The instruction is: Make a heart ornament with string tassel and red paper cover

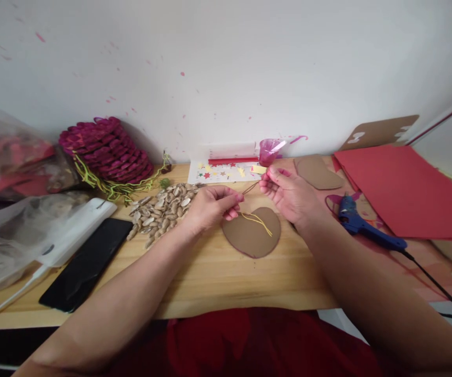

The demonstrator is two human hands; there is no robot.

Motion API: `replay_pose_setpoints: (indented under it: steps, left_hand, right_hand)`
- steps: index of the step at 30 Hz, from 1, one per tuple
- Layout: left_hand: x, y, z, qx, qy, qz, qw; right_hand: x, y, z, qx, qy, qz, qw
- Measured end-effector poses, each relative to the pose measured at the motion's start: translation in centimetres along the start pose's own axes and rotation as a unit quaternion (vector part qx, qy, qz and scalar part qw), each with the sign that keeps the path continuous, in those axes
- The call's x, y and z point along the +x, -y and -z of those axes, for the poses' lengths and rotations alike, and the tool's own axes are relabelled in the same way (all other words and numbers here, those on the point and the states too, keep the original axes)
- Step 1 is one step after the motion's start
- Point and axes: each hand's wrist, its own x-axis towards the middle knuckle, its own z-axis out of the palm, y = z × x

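My left hand (216, 205) is closed in a pinch on a thin string, whose yellow ends (258, 220) hang over a brown cardboard heart (251, 238). A darker stretch of the string (251, 187) runs across to my right hand (284, 191), which is closed with its thumb and forefinger together. At those right fingertips shows a small pale-yellow piece (258, 169); whether they hold it or it lies behind them, I cannot tell. The heart lies flat on the wooden table (245, 288) below both hands.
Pistachio-like shells (163, 212) lie left, near a magenta stack (106, 149), a black phone (87, 264) and a white power bank (77, 233). Rightward are a blue glue gun (367, 228), red sheets (410, 188) and another cardboard shape (320, 172). A purple cup (268, 152) stands behind.
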Motion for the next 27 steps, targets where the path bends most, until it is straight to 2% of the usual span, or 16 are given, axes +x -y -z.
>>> replay_pose_setpoints:
  steps: [3, 5, 8, 11, 13, 16, 20, 27]
  left_hand:
    - [0.1, 0.1, 0.1, 0.012, -0.008, -0.014, 1.0]
    - [0.1, 0.1, 0.2, 0.024, -0.007, -0.018, 1.0]
    - [0.1, 0.1, 0.3, 0.028, 0.01, -0.019, 0.999]
    - [0.0, 0.0, 0.2, 0.025, 0.025, -0.011, 0.999]
    - [0.0, 0.0, 0.2, 0.021, 0.028, -0.001, 0.999]
    - [0.1, 0.0, 0.2, 0.017, 0.038, 0.01, 0.999]
    - [0.1, 0.1, 0.3, 0.012, 0.05, 0.018, 0.999]
    - [0.1, 0.0, 0.0, -0.021, 0.035, 0.045, 0.998]
  right_hand:
    - [0.2, 0.1, 0.3, -0.046, -0.04, 0.046, 0.997]
    - [-0.1, 0.1, 0.2, -0.1, -0.035, 0.075, 0.992]
    - [-0.8, 0.0, -0.2, -0.209, 0.045, 0.067, 0.975]
    - [-1.4, -0.2, -0.6, -0.263, 0.131, -0.005, 0.956]
    - [-1.5, -0.3, -0.6, -0.263, 0.149, -0.041, 0.952]
    - [-1.3, -0.4, -0.5, -0.259, 0.143, -0.045, 0.954]
    - [-1.2, -0.6, -0.4, -0.267, 0.138, -0.015, 0.954]
    - [-1.3, -0.4, -0.5, -0.277, 0.12, 0.006, 0.953]
